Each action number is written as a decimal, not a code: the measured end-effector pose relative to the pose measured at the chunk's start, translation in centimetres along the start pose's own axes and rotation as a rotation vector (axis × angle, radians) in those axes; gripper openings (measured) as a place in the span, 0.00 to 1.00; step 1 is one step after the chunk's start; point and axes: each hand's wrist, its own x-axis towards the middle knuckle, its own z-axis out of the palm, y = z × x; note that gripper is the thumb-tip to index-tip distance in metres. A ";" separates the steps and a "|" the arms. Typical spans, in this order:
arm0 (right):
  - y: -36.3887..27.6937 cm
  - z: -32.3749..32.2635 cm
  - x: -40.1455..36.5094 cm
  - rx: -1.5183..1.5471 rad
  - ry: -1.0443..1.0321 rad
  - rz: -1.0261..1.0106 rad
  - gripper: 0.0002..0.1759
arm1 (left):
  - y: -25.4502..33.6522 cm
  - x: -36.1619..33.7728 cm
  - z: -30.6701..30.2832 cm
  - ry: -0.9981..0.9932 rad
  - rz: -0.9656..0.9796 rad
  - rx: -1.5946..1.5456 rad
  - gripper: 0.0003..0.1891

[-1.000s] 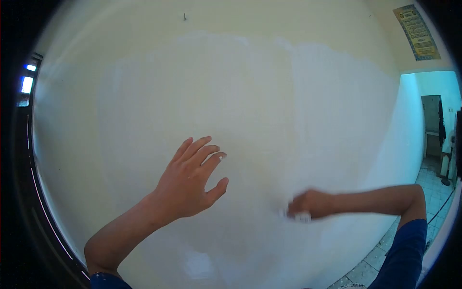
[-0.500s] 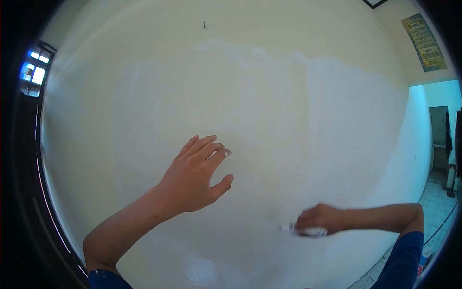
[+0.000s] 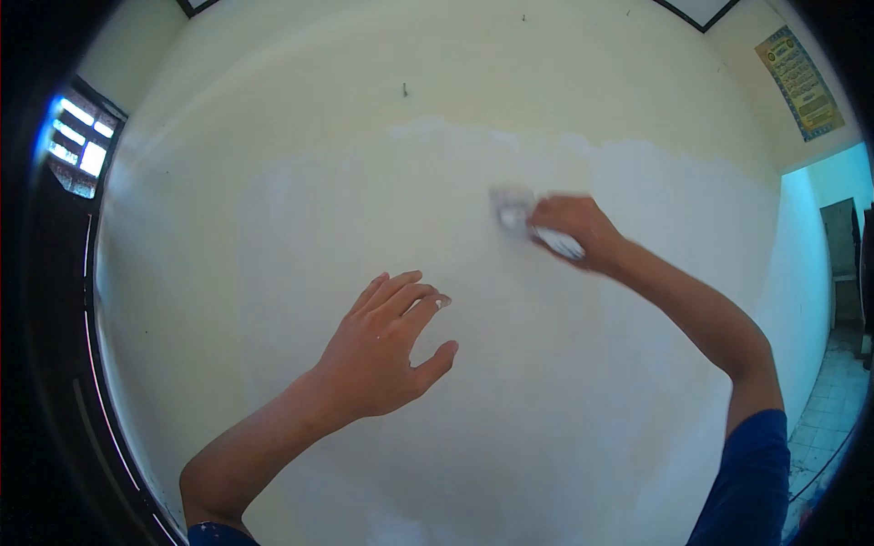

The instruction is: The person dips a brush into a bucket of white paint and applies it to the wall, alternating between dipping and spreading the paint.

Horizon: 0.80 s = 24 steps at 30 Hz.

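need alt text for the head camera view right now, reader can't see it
A right hand grips a blurred, whitish tool at a cream wall, whiter across its middle; whether the tool touches is unclear. The left hand, lower, is open in front of the wall. A bright window shows at far left, a yellowish poster at upper right.

No word, brand or number can be read. Rows of writing are borne by a yellow poster with a patterned blue border, hung on the side wall above the top edge of the opening; two round emblems are set near its upper edge, but the lines are too small to be made out. Dark marks are shown on the white handle held in the right hand; whether lettering is formed by them cannot be told.
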 end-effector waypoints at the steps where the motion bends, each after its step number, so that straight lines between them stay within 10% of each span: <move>1: -2.5 -1.3 -0.5 0.102 -0.114 0.074 0.08 | -0.4 -0.6 0.0 -0.007 -0.006 0.014 0.18; 7: 2.4 -2.8 5.6 0.086 0.226 0.127 0.10 | -0.9 -0.1 0.2 0.005 -0.003 0.008 0.18; 11: 3.0 0.4 3.2 -0.012 0.082 0.017 0.07 | -0.2 -1.3 0.3 0.002 -0.014 -0.094 0.18; 16: -12.7 -2.9 -1.4 0.212 -0.369 0.066 0.13 | -1.1 -6.3 -0.9 -0.098 -0.037 -0.035 0.16; 24: -7.6 6.4 5.7 -0.028 0.004 -0.012 0.07 | 2.0 -9.9 -1.4 0.021 -0.020 -0.174 0.13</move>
